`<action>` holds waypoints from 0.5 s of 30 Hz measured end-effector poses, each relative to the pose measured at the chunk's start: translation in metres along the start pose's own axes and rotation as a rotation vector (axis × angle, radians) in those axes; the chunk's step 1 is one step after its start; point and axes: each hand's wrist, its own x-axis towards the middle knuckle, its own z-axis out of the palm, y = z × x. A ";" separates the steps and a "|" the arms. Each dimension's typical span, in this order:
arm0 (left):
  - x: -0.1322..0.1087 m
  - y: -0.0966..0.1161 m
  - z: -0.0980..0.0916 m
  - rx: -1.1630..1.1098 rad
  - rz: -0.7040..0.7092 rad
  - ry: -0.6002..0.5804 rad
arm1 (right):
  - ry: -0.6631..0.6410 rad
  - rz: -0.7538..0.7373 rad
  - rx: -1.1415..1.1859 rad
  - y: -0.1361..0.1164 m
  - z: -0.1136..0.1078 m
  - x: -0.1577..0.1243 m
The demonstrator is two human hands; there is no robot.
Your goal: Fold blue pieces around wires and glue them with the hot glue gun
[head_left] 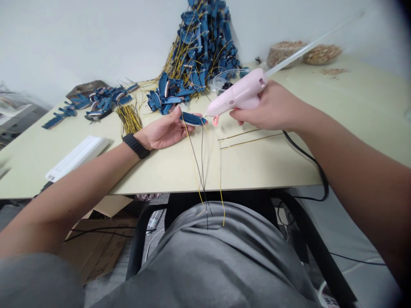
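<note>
My left hand [167, 131] rests palm up over the table, closed on a narrow blue curved part [193, 119]. Thin black and yellow wires [202, 162] hang from that part down past the table edge to my lap. My right hand [272, 107] is wrapped round the grip of a pale pink glue gun [239, 95]. Its nozzle points left and sits at the right end of the blue part; whether it touches cannot be made out. A long clear glue stick [297, 53] sticks out of the gun's back, up to the right.
A tall heap of blue wired parts [205, 47] stands against the wall, with a smaller pile [170, 94] before it. Yellow-black wires [128, 119] lie bundled left. A white box [77, 158], two containers of brown bits [322, 54] and the gun's black cable [308, 158] flank my arms.
</note>
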 end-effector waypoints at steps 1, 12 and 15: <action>0.000 -0.001 0.000 -0.035 0.018 -0.005 | 0.002 0.018 -0.014 -0.001 0.000 0.000; -0.002 -0.002 0.004 -0.262 0.016 0.002 | -0.052 0.020 -0.017 0.002 -0.002 0.001; -0.003 -0.003 0.004 -0.252 0.019 0.012 | -0.039 0.040 -0.033 0.000 -0.002 0.001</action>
